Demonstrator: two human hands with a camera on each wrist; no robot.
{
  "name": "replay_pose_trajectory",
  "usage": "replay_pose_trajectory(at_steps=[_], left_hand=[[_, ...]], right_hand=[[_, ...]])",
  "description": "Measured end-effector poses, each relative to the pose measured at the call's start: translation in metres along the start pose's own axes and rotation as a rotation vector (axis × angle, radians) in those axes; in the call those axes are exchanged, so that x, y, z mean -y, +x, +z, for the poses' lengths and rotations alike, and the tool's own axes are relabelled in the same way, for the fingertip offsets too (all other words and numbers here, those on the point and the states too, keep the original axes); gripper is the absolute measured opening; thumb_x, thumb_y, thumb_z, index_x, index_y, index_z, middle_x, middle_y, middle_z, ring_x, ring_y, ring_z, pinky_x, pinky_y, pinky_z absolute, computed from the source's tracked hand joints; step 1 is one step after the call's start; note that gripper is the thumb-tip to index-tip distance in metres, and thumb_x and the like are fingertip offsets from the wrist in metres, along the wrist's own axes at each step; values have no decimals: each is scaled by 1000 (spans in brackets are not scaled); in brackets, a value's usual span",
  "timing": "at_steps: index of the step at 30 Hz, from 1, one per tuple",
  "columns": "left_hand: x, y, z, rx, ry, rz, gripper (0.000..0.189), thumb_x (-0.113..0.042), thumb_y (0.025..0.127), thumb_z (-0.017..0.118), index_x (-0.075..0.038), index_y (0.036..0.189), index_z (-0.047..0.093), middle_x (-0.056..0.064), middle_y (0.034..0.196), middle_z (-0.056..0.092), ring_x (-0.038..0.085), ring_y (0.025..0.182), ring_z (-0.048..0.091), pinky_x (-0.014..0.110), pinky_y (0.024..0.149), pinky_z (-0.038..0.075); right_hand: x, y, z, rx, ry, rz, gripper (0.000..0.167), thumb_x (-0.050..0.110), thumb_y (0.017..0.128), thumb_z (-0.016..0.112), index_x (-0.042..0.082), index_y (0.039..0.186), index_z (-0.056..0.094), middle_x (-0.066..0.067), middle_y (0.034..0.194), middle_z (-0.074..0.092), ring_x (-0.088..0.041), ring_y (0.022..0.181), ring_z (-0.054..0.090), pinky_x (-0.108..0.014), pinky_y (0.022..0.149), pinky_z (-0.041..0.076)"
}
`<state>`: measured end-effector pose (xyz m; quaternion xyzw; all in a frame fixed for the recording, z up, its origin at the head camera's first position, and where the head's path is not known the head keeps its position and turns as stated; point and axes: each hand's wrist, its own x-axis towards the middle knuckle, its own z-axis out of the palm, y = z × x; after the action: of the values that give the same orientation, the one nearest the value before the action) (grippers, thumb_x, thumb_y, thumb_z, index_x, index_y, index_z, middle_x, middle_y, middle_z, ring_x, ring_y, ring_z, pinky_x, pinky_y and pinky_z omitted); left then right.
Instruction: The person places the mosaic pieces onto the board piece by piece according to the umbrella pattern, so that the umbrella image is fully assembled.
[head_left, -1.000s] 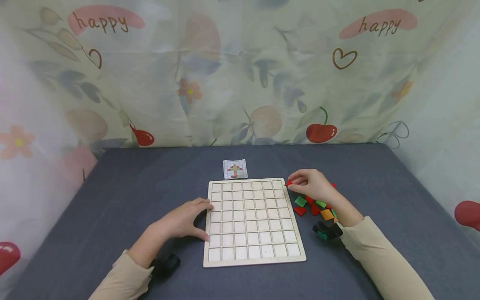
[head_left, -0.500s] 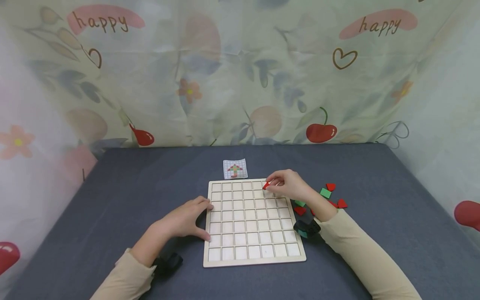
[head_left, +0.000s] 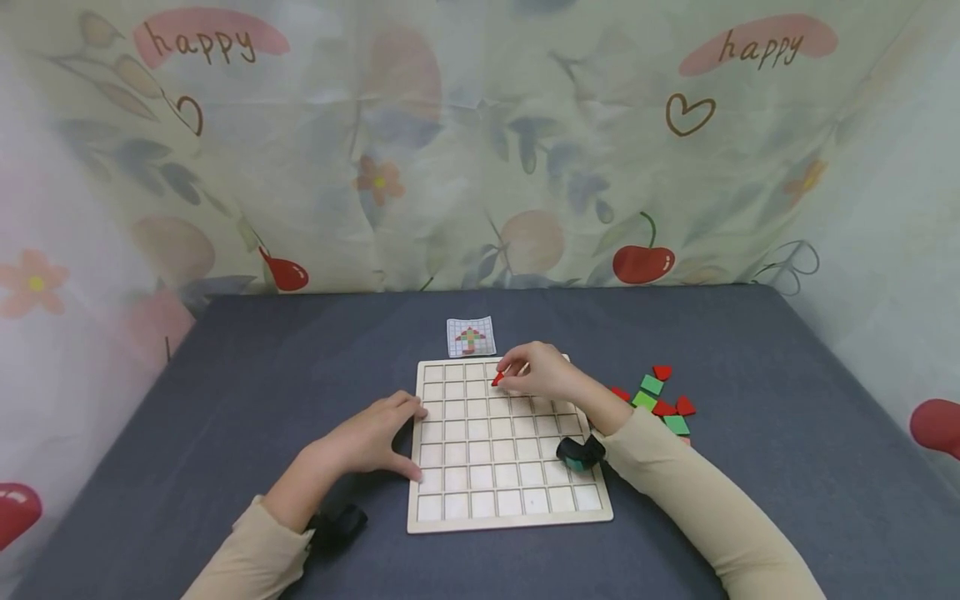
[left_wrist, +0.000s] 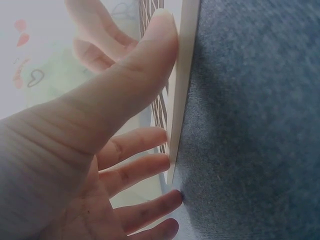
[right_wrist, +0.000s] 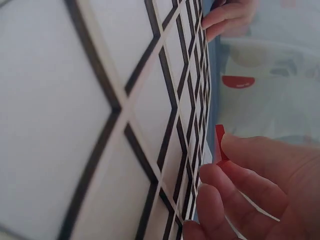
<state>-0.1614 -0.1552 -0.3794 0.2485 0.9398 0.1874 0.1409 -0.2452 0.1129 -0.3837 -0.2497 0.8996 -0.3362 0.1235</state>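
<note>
A pale wooden board (head_left: 510, 524) with a grid of square recesses lies flat on the table. My right hand (head_left: 543, 373) is over its back rows and pinches a small red tile (right_wrist: 219, 142) between thumb and fingertips. In the right wrist view the tile is held on edge, close to the grid. My left hand (head_left: 369, 437) rests at the board's left edge, thumb toward the near part and fingers spread farther back. The left wrist view shows the thumb (left_wrist: 157, 37) pressed to the board's side.
Right of the board lie several loose tiles, among them a green tile (head_left: 652, 384), a yellow-green tile (head_left: 644, 402) and a rounded red tile (head_left: 662, 372). Behind the board is a small pattern card (head_left: 471, 337). A printed curtain (head_left: 480, 167) hangs behind the dark table (head_left: 315, 333).
My right hand has carried the red tile leftward from beside the loose tiles to over the board's back rows, uncovering part of the pile. My left hand stays at the board's edge.
</note>
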Motion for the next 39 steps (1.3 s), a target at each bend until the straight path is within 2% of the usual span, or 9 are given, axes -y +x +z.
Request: replay_pose_trajectory(at_steps=[6,15,27,34,39], left_hand=[[0,0,0,-3,-6,6,75,-39,66,82,-3,124,52,12,124,50,27,115,50,44,99,42],[2,0,1,-2,-10,18,75,-40,66,82,-2,124,52,12,124,50,27,114,50,44,98,42],[1,0,1,2,-19,7,75,-39,67,82,-2,125,51,12,124,50,27,114,50,44,98,42],[0,0,0,7,-21,-9,76,-39,67,82,-3,125,51,12,124,50,26,114,50,43,99,42],[-1,0,0,7,-22,-16,76,-39,66,82,-3,126,51,12,124,50,25,113,50,43,99,42]], right_hand=[[5,3,4,30,-8,41,19,16,85,66,7,101,69,-5,83,66,-11,69,57,-22,60,44],[10,3,8,21,-44,64,16,12,83,67,7,97,71,-4,81,65,-10,66,50,-20,61,39],[10,0,8,14,-24,78,15,12,82,69,8,96,71,-4,80,64,-11,67,51,-21,62,40],[2,-8,-12,-16,-14,87,24,18,84,69,8,105,69,-6,86,65,-15,74,57,-24,64,46],[-12,-24,-34,-68,-11,83,27,19,84,69,6,107,68,-7,89,65,-18,77,58,-26,65,47]])
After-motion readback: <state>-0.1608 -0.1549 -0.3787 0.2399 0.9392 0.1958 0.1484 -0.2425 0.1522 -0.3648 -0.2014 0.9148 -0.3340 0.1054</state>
